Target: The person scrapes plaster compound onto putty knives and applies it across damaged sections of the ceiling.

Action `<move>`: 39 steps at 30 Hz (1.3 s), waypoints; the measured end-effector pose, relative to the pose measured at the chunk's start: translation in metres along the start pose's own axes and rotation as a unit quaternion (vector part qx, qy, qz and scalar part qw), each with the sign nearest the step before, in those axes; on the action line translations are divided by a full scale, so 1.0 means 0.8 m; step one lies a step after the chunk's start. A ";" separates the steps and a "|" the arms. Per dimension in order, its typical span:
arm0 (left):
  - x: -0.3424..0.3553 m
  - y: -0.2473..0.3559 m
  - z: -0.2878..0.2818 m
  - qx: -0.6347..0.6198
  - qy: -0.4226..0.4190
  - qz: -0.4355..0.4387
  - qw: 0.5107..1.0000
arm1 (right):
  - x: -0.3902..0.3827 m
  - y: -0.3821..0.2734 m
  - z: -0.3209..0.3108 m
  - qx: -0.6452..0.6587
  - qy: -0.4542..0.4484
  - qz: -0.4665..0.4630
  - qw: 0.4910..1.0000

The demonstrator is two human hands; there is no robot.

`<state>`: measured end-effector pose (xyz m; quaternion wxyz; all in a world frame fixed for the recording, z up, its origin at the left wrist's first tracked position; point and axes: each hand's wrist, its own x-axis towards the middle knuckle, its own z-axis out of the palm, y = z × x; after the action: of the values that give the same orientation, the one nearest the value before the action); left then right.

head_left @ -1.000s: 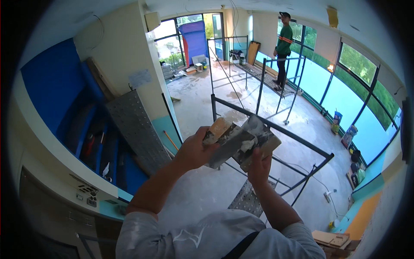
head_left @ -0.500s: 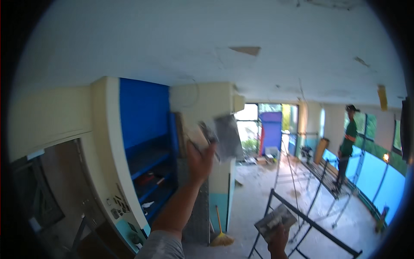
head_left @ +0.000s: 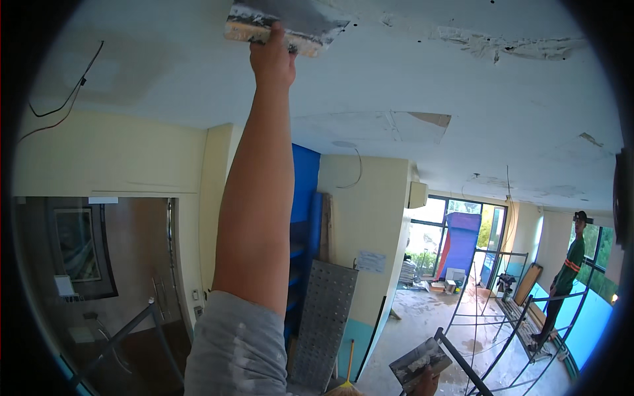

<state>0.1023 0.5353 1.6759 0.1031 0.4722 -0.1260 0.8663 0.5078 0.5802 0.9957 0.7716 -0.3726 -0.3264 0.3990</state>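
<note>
My left arm stretches up toward the white ceiling (head_left: 370, 72). At its end my left hand (head_left: 271, 61) is closed on a broad putty knife (head_left: 297, 18) with a wide grey blade and a cream, smeared back edge. The blade is at the ceiling; I cannot tell whether it touches. Low at the right, my right hand (head_left: 427, 383) grips a second broad putty knife (head_left: 417, 362), its face up and smeared with pale filler. Most of that hand is cut off by the lower edge. A rough patch of filler (head_left: 508, 46) marks the ceiling to the right.
Dark metal scaffold rails (head_left: 462, 363) stand beside my right hand. Another person (head_left: 569, 267) in a green top stands on a scaffold platform at the right. Loose wires (head_left: 80, 82) hang at the upper left. A perforated metal plank (head_left: 323, 323) leans on the wall above a broom (head_left: 345, 386).
My left hand has lifted its putty knife from in front of the wall up to the ceiling. The view has tilted up and turned left. My right hand keeps its putty knife low.
</note>
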 end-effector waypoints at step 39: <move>0.044 0.011 0.007 0.179 -0.005 -0.084 0.980 | -0.007 0.060 -0.034 -0.075 -0.095 -0.016 0.993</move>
<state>0.0853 0.5274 1.7070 0.0892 0.4964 0.0704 0.8606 0.5087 0.5860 0.9409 0.7135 -0.3844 -0.4328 0.3947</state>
